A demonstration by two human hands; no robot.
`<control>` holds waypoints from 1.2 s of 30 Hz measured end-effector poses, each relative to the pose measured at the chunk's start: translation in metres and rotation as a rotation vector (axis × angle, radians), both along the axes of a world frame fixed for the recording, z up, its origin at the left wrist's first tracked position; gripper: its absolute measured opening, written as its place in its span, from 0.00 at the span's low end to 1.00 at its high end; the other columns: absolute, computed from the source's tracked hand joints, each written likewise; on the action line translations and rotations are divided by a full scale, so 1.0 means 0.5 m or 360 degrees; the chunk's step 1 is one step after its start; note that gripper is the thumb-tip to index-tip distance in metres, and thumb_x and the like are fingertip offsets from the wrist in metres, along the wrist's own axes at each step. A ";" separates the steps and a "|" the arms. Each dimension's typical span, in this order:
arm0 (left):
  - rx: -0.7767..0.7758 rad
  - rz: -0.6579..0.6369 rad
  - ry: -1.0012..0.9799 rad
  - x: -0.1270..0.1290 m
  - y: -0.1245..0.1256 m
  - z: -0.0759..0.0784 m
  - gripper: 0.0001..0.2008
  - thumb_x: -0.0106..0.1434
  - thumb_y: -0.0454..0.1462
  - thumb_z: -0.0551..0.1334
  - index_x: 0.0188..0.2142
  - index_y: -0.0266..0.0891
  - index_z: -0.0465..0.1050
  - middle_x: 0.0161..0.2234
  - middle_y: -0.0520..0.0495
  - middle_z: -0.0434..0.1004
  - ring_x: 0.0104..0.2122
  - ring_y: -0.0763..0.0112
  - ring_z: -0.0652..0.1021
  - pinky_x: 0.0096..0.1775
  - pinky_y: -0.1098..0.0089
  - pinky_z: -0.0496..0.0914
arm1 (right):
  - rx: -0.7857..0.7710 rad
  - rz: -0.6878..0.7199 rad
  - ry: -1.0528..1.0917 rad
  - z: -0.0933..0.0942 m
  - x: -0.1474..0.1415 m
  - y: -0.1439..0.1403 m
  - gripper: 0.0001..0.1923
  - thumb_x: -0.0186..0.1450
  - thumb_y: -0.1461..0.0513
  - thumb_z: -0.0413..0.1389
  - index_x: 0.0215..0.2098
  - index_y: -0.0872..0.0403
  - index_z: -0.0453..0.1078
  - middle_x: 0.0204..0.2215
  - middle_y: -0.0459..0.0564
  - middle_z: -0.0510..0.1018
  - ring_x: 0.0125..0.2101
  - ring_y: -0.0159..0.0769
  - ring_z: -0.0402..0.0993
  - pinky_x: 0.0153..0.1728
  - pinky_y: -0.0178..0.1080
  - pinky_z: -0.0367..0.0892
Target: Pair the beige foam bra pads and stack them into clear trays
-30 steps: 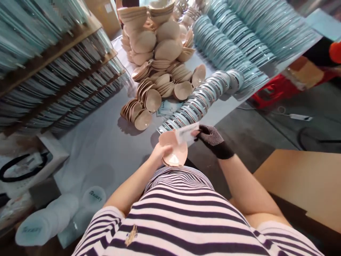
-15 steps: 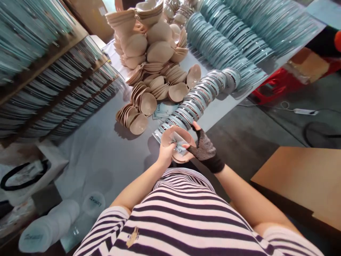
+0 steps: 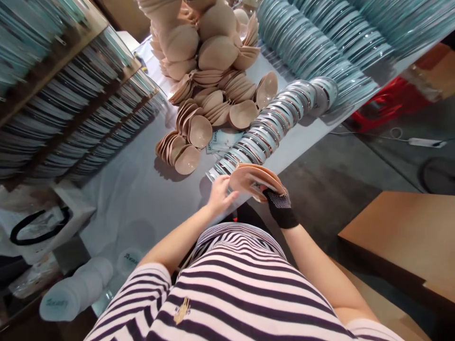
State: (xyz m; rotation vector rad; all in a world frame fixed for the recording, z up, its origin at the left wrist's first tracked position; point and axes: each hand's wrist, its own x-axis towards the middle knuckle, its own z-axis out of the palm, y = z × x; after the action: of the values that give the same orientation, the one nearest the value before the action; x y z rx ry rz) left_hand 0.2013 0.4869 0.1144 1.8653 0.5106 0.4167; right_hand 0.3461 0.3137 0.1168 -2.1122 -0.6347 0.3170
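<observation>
Grey tabletop point(image 3: 131, 201) lies before you, two hands at its near edge. Your right hand point(image 3: 280, 206), wearing one dark glove, grips at least one beige moulded cup point(image 3: 245, 179); exact number cannot be told. Your left hand point(image 3: 219, 196), bare, has fingers loosely parted just beside the rim; contact unclear. Beyond: one slanting row of round packs point(image 3: 266, 134), printed cards point(image 3: 222, 142), two front groups of nested cups point(image 3: 187, 159), one tall cup pile point(image 3: 218, 53), at least three rows of bluish discs point(image 3: 309, 47).
</observation>
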 end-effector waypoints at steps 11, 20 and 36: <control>0.0941 -0.0574 0.0363 -0.028 0.113 -0.057 0.15 0.56 0.49 0.69 0.38 0.45 0.78 0.44 0.39 0.80 0.52 0.49 0.74 0.61 0.52 0.57 | 0.0088 -0.0106 -0.0403 -0.084 -0.148 -0.043 0.25 0.66 0.53 0.50 0.58 0.52 0.72 0.52 0.59 0.79 0.53 0.52 0.76 0.54 0.54 0.72; 0.0766 -0.0592 0.0277 -0.022 0.113 -0.104 0.09 0.52 0.42 0.71 0.23 0.46 0.73 0.28 0.48 0.74 0.42 0.57 0.74 0.65 0.50 0.53 | -0.0077 -0.0094 -0.0267 -0.152 -0.232 -0.040 0.26 0.66 0.52 0.50 0.58 0.55 0.71 0.47 0.60 0.79 0.46 0.49 0.78 0.48 0.50 0.74; 0.0544 -0.0427 0.0160 -0.047 0.088 -0.138 0.17 0.41 0.49 0.78 0.26 0.47 0.79 0.53 0.43 0.75 0.65 0.43 0.62 0.69 0.44 0.41 | -0.1048 0.0589 -0.0316 -0.061 -0.169 0.087 0.26 0.72 0.57 0.49 0.67 0.49 0.62 0.55 0.60 0.75 0.43 0.43 0.78 0.40 0.38 0.69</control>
State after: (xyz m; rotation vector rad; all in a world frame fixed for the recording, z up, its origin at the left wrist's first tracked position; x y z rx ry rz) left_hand 0.1778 0.5310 0.0456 2.2586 0.2588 0.2411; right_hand 0.2614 0.3573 0.0862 -2.6643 -1.1664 0.5882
